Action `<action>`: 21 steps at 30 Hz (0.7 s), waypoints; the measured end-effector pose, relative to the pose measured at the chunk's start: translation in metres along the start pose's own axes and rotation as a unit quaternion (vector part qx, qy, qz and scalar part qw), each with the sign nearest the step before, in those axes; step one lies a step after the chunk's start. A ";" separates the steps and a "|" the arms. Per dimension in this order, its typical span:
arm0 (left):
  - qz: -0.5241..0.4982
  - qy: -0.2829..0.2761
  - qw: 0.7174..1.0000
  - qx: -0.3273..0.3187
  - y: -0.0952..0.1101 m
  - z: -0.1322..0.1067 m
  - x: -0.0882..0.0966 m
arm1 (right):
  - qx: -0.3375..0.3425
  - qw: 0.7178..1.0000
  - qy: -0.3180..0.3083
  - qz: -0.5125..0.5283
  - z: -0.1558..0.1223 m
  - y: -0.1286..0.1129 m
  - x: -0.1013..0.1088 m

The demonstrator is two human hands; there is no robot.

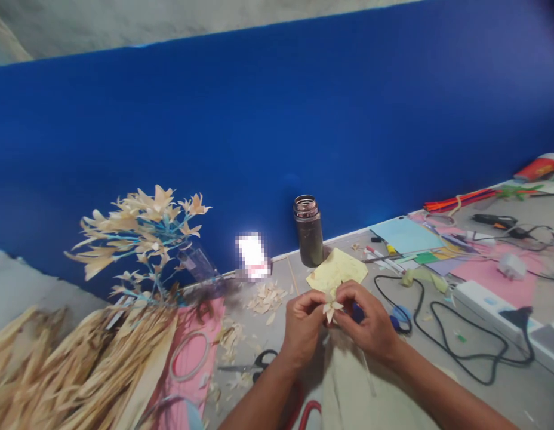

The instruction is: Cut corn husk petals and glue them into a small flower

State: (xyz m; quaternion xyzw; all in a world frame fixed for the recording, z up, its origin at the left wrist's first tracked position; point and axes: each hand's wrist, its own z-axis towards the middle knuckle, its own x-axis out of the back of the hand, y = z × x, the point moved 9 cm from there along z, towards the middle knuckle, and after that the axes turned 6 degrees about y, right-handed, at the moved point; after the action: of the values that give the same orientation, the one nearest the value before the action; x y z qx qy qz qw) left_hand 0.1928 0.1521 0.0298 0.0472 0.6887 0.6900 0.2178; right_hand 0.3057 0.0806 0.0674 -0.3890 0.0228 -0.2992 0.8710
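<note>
Between the fingertips of both hands is a small cream flower with pointed petals. My left hand pinches it from the left side, and my right hand closes on it from the right. A thin pale stem slants down below my right hand; whether it joins the flower is hidden. Behind the fingers lies a sheet of yellow paper. Dark-handled scissors rest on the table left of my left wrist, near a pile of cut petal pieces.
A dark open flask stands against the blue partition. Finished cream flowers on blue stems rise at left above dried husks. A black cable and white power strip lie at right. Red handles show in front.
</note>
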 end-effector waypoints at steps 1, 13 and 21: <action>0.004 -0.003 1.000 0.001 0.003 -0.001 0.001 | -0.008 1.000 -0.001 0.013 0.000 -0.002 0.000; 0.041 0.022 0.998 -0.038 0.017 -0.026 0.022 | -0.212 0.956 -0.076 0.187 -0.019 0.006 -0.026; 0.027 0.056 0.998 -0.025 0.007 -0.031 0.027 | -0.240 0.949 -0.081 0.185 -0.028 0.018 -0.033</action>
State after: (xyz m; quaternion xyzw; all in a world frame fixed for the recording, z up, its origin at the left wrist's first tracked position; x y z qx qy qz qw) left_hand 0.1556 0.1340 0.0283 0.0214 0.6811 0.7139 0.1613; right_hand 0.2799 0.0893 0.0291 -0.5985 0.0951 -0.0856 0.7908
